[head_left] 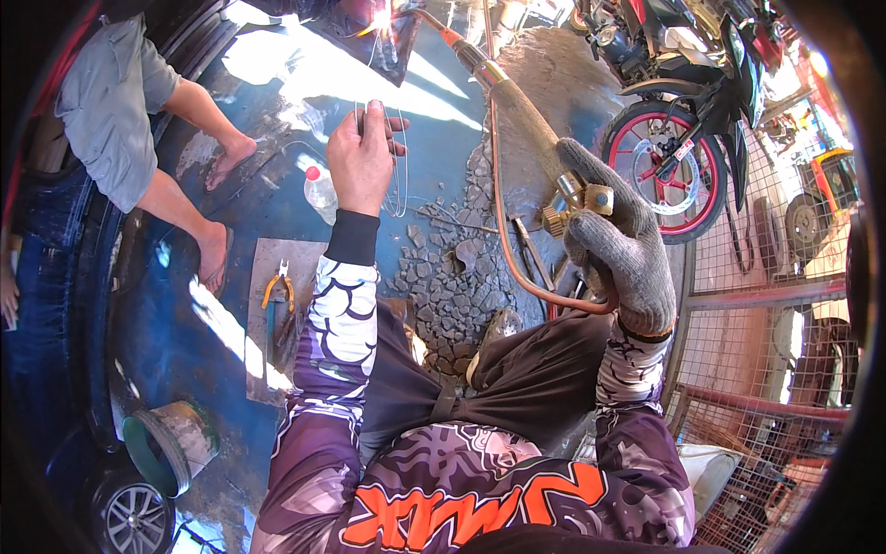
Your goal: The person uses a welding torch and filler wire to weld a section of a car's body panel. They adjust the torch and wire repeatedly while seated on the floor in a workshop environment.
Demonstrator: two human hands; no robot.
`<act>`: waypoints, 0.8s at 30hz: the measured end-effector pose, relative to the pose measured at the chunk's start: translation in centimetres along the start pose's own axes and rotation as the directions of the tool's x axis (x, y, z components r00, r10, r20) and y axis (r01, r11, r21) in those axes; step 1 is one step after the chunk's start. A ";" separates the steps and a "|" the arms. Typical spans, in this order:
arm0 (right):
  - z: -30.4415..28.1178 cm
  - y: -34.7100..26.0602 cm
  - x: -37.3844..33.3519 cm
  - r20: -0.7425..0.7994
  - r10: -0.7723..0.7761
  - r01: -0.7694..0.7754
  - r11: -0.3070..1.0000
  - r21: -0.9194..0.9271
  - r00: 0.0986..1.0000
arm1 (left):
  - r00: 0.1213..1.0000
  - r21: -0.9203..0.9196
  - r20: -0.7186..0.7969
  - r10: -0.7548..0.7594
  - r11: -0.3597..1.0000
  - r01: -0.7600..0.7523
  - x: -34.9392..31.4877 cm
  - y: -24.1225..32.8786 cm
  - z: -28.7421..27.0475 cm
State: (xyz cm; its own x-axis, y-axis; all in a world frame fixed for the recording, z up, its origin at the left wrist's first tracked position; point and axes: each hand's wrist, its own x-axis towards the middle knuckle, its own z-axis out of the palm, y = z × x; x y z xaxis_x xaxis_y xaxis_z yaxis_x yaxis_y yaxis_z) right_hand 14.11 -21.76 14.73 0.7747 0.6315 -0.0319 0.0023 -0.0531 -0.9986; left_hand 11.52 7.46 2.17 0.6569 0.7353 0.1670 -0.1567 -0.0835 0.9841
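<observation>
My bare left hand (pixel 363 164) is closed round a thin metal wire (pixel 405 174), its loop hanging beside the fingers and its straight end running up to a bright glow. In a grey knitted glove, my right hand (pixel 628 235) grips a brass gas torch (pixel 531 120) around its valve end. The torch slants up and left, and its thin bent neck reaches the glow at the edge of a dark workpiece (pixel 395 55). Glare hides the exact spot where the flame, wire and workpiece meet. From the torch's lower end a copper-coloured hose (pixel 499 203) curves away.
Left, a person's bare legs (pixel 185 208) stand in sandals beside a dark car. Pliers (pixel 279 286) lie on a flat board (pixel 268 351); nearby are a red-capped bottle (pixel 320 194) and a bucket (pixel 171 448). Broken stones (pixel 443 286) cover the middle ground. Right, a motorcycle (pixel 664 171) stands by wire mesh.
</observation>
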 end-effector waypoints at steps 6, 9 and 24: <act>0.7 -0.1 -0.1 -0.049 -0.012 0.010 0.998 -0.057 0.999 | 1.000 -0.013 -0.026 -0.006 1.000 0.005 0.1 -0.1 0.2; 0.7 -0.2 -0.1 -0.039 0.006 -0.008 0.999 -0.040 0.999 | 1.000 -0.028 -0.024 -0.015 0.999 0.014 0.1 0.0 0.3; -0.1 0.1 0.5 -0.003 0.011 -0.011 1.000 -0.020 1.000 | 0.997 -0.032 0.016 -0.069 0.997 0.069 -0.5 0.3 0.2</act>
State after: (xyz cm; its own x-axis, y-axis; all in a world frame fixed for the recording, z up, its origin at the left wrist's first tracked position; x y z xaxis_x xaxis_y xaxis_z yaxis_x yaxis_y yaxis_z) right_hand 14.56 -21.58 14.62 0.7765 0.6287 -0.0428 0.0065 -0.0758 -0.9971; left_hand 11.24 6.91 2.42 0.6779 0.7284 0.0998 -0.1346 -0.0105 0.9908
